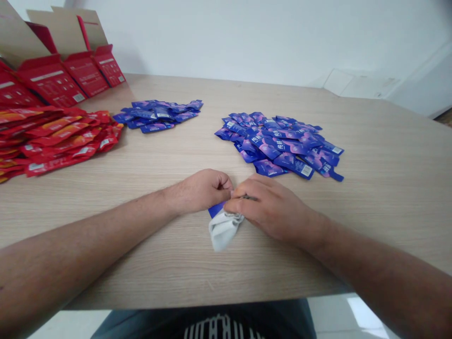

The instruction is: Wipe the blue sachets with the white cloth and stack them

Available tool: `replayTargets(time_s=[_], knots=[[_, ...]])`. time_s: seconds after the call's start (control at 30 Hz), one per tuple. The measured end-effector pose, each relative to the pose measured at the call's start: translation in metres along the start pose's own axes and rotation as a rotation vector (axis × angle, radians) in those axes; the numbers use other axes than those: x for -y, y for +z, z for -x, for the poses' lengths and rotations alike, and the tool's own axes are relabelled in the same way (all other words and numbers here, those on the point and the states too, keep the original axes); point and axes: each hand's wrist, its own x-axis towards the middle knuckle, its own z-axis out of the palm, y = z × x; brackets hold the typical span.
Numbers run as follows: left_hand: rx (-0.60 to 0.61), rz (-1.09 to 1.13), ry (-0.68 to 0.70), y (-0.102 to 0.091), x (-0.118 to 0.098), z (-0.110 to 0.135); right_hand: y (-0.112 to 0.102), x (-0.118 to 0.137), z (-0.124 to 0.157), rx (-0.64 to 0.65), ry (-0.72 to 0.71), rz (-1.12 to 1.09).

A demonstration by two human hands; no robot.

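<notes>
Both hands meet above the middle of the table. My left hand (203, 190) is closed, thumb and fingers pinched at a small blue packet (216, 208) that is mostly covered. Beside it, my right hand (275, 207) is closed around a crumpled white cloth (224, 230), which hangs out toward me over the packet. The fingertips of the two hands are close together, and the exact contact between cloth and packet is hidden. Just beyond my right hand lies a large heap of blue and purple packets (278, 143).
A smaller pile of blue packets (158, 114) lies farther back on the left. Red and orange sachets (63, 136) are stacked at the left edge. Behind them stand several red cartons (52, 80) with raised flaps. A white wall (247, 42) borders the wooden table (388, 188).
</notes>
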Motion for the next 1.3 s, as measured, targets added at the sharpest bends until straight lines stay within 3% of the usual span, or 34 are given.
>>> replayTargets(time_s=[0.17,0.37,0.5,0.7,0.87,0.93,1.13,1.3], knots=[[-0.021,-0.018,-0.008,0.001,-0.001,0.001,0.001,-0.003,0.000,-0.061,0.101,0.005],[0.016,0.006,0.015,0.001,0.001,0.002,0.000,0.004,-0.001,0.013,0.012,-0.004],[-0.019,-0.009,-0.008,0.001,-0.002,0.002,0.002,-0.004,0.002,-0.073,0.129,0.017],[0.035,0.022,0.001,0.001,-0.005,0.003,-0.002,0.002,0.001,0.017,0.006,-0.029],[0.022,0.011,-0.036,0.001,-0.002,0.001,-0.005,-0.024,0.009,-0.052,0.153,0.017],[0.038,0.014,-0.021,0.001,-0.001,0.001,-0.003,-0.022,0.008,-0.086,0.170,0.008],[0.056,0.053,0.008,0.001,-0.001,0.002,0.000,0.001,0.000,-0.034,0.009,-0.088],[0.011,0.040,-0.021,0.001,-0.001,0.002,0.000,-0.008,0.004,-0.070,0.138,-0.033]])
